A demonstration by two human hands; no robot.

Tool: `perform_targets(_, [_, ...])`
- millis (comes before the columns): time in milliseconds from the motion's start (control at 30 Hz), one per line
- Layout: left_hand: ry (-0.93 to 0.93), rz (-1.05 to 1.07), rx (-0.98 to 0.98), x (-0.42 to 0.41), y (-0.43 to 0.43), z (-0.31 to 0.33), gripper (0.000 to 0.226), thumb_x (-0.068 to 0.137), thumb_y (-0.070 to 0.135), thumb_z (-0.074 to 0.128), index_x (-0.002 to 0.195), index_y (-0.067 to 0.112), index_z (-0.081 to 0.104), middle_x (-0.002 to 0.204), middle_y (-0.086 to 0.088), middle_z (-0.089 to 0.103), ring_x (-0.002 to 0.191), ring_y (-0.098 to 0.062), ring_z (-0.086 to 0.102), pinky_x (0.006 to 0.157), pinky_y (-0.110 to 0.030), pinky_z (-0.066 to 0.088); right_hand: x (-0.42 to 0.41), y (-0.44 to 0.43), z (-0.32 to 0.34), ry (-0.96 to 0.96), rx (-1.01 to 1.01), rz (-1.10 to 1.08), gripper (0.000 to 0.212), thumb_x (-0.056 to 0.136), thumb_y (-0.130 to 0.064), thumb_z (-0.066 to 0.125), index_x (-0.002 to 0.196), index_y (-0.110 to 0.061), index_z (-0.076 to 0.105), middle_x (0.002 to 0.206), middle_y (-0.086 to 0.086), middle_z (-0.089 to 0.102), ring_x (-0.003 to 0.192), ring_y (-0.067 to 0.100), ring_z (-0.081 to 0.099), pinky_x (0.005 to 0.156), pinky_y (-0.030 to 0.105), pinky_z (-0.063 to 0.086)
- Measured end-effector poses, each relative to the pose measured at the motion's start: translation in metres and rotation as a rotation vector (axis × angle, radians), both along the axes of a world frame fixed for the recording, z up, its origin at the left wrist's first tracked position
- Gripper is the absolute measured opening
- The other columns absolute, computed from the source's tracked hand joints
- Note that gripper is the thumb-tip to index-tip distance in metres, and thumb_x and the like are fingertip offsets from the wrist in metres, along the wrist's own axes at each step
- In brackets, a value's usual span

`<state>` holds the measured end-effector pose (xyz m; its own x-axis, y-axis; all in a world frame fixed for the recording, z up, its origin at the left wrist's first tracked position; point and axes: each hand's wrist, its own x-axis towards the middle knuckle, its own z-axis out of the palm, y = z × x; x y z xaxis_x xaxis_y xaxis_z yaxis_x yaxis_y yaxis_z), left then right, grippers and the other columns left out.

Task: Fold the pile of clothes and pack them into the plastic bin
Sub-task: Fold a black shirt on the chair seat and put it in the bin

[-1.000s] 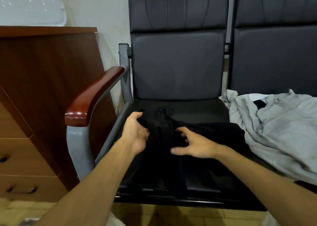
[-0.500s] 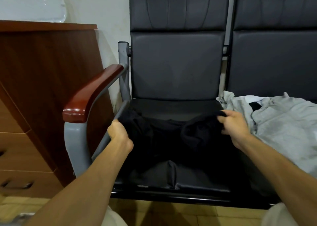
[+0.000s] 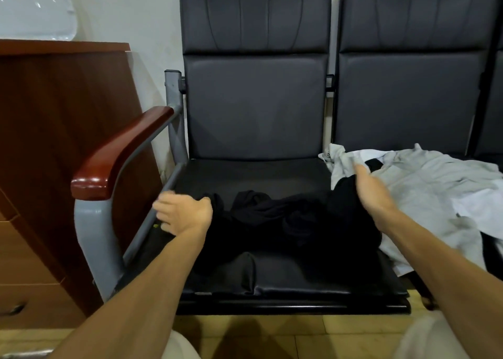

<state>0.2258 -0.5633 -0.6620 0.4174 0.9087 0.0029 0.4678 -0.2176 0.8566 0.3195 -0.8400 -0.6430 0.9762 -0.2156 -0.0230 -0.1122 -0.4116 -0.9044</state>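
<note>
**While black cloth lies bunched on the seat, two grips meet its ends**

Where the chair seat [image 3: 258, 178] runs from left edge to right edge, a black garment [image 3: 285, 222] lies crumpled across it, reaching down toward the front edge. The left grip [image 3: 182, 214] sits at the seat's left edge, thumb on the garment's end. Its fingers are blurred, so whether it pinches the cloth cannot be told. The right grip [image 3: 373, 192] is flat, its fingers straight against the garment's right end. Gray clothes [image 3: 435, 184] are heaped on the neighbouring seat, just beside it.
</note>
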Motion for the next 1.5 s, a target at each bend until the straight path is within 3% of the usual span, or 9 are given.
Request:
perform_targets(200, [0.049, -0.836, 0.564, 0.019, -0.047, -0.023, 0.028, 0.091, 0.012, 0.053, 0.118, 0.019, 0.057, 0.125, -0.002, 0.05, 0.122, -0.023, 0.044, 0.104, -0.035, 0.034, -0.042, 0.014, -0.006, 0.248, -1.049, 0.55, 0.09, 0.066, -0.088, 0.048, 0.124, -0.021, 0.054, 0.133, 0.005, 0.055, 0.122, 0.025, 0.052, 0.099, 0.039, 0.041])
perform_targets(300, [0.203, -1.103, 0.516, 0.035, -0.062, -0.043, 0.043, 0.097, 0.007, 0.041, 0.139, 0.018, 0.044, 0.143, 0.001, 0.043, 0.131, -0.02, 0.041, 0.109, -0.034, 0.035, -0.045, 0.022, -0.02, 0.228, -1.205, 0.641, 0.1, 0.068, -0.082, 0.056, 0.147, -0.029, 0.026, 0.145, 0.005, 0.037, 0.132, 0.029, 0.043, 0.106, 0.044, 0.037])
perform_targets(400, [0.39, -1.234, 0.494, 0.053, -0.062, -0.06, 0.054, 0.099, 0.006, 0.035, 0.149, 0.025, 0.031, 0.158, 0.002, 0.024, 0.143, -0.019, 0.025, 0.117, -0.034, 0.025, -0.041, 0.017, -0.019, 0.162, -1.228, 0.715, 0.073, 0.082, -0.063, 0.06, 0.142, -0.029, 0.04, 0.141, 0.006, 0.046, 0.129, 0.027, 0.047, 0.104, 0.039, 0.04])
perform_targets(533, [0.681, -1.253, 0.662, 0.068, -0.069, -0.071, 0.051, 0.104, 0.028, 0.029, 0.153, 0.031, 0.015, 0.162, 0.005, 0.004, 0.148, -0.019, 0.01, 0.118, -0.039, 0.019, -0.036, -0.003, -0.007, 0.245, -1.114, 0.797, 0.049, 0.085, -0.041, 0.066, 0.128, -0.021, 0.059, 0.118, -0.003, 0.064, 0.111, 0.02, 0.057, 0.092, 0.03, 0.047])
perform_targets(667, [0.793, -1.105, 0.699, 0.077, -0.067, -0.074, 0.058, 0.102, 0.032, 0.031, 0.155, 0.027, 0.006, 0.162, 0.0, 0.0, 0.147, -0.023, 0.009, 0.116, -0.042, 0.019, -0.024, -0.032, -0.007, 0.248, -0.741, 0.744, 0.024, 0.08, -0.026, 0.07, 0.061, -0.027, 0.056, 0.041, -0.022, 0.049, 0.057, 0.002, 0.047, 0.056, 0.013, 0.036])
perform_targets(933, [0.665, -1.042, 0.517, 0.067, -0.078, -0.061, 0.055, 0.1, 0.031, 0.039, 0.151, 0.015, 0.026, 0.16, -0.007, 0.014, 0.144, -0.028, 0.021, 0.114, -0.039, 0.025, -0.007, -0.067, 0.018, 0.013, 0.497, 0.172, 0.011, 0.087, -0.01, 0.068, 0.077, -0.007, 0.067, 0.066, 0.005, 0.066, 0.062, 0.015, 0.062, 0.052, 0.022, 0.048])
perform_targets(1233, [0.39, -1.219, 0.521, 0.054, -0.114, -0.043, 0.047, 0.1, 0.031, 0.044, 0.145, 0.019, 0.038, 0.15, 0.001, 0.037, 0.137, -0.018, 0.036, 0.113, -0.032, 0.03, 0.034, -0.115, 0.072, -0.476, 0.616, -0.359, 0.004, 0.089, -0.016, 0.064, 0.089, -0.019, 0.067, 0.086, -0.001, 0.069, 0.079, 0.014, 0.066, 0.082, 0.032, 0.057])
perform_targets(1367, [0.41, -1.269, 0.524, 0.053, -0.118, -0.046, 0.049, 0.1, 0.031, 0.045, 0.146, 0.02, 0.036, 0.15, 0.001, 0.037, 0.137, -0.016, 0.037, 0.113, -0.03, 0.029, 0.046, -0.125, 0.039, -0.151, 0.591, -0.374, 0.042, 0.084, -0.008, 0.051, 0.125, -0.004, 0.056, 0.112, 0.011, 0.062, 0.096, 0.026, 0.06, 0.08, 0.036, 0.053])
perform_targets(1500, [0.444, -1.258, 0.55, 0.049, -0.111, -0.046, 0.05, 0.099, 0.031, 0.046, 0.147, 0.021, 0.034, 0.151, 0.001, 0.036, 0.138, -0.017, 0.036, 0.113, -0.03, 0.029, 0.023, -0.117, 0.002, 0.051, 0.403, -0.272, 0.017, 0.087, -0.003, 0.048, 0.095, 0.001, 0.062, 0.101, 0.019, 0.067, 0.086, 0.031, 0.068, 0.074, 0.042, 0.06])
